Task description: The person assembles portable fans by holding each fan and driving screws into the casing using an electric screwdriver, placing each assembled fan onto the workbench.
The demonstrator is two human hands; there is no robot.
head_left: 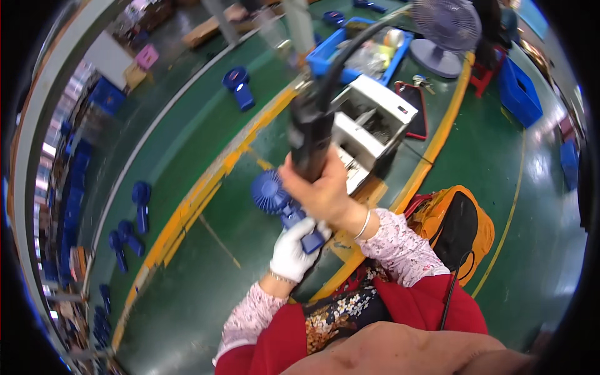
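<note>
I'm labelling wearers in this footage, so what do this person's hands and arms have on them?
The left hand wears a white glove, with a chain-like bracelet at the wrist. The right hand is ungloved, with a smooth, pale bangle. Both forearms have pale pink floral sleeves; red fabric shows higher up.

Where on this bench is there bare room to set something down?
Bare green tabletop lies between the gloved left hand and the yellow strip to its left. Beyond the right hand it is crowded: white bins, blue basket, desk fan.
</note>
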